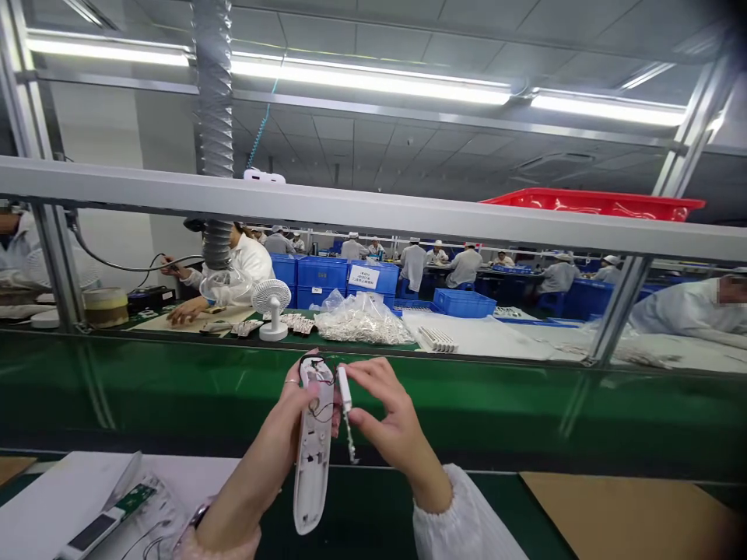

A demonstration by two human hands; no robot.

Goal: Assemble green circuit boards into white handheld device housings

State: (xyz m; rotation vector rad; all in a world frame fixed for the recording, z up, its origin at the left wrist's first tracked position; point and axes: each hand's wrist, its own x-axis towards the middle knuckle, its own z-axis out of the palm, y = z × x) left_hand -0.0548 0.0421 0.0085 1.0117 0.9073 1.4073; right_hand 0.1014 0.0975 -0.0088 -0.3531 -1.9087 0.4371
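Note:
My left hand [296,404] is closed round the upper part of a long white plastic housing [312,482], which is held nearly upright with its hollow inside facing me. Thin dark wires run out of the housing's top end. Just to the right, my right hand [388,412] pinches a small white part [345,389] between thumb and fingers. A narrow jagged strip [351,443] hangs below that part. The wires pass close to it; where they attach cannot be made out.
A green conveyor belt [496,404] runs across behind my hands. At the lower left lie a circuit board [133,499] and white parts; cardboard [630,513] lies at the right. Beyond are a small fan [272,307], bagged parts [362,319], blue crates [322,274] and several people.

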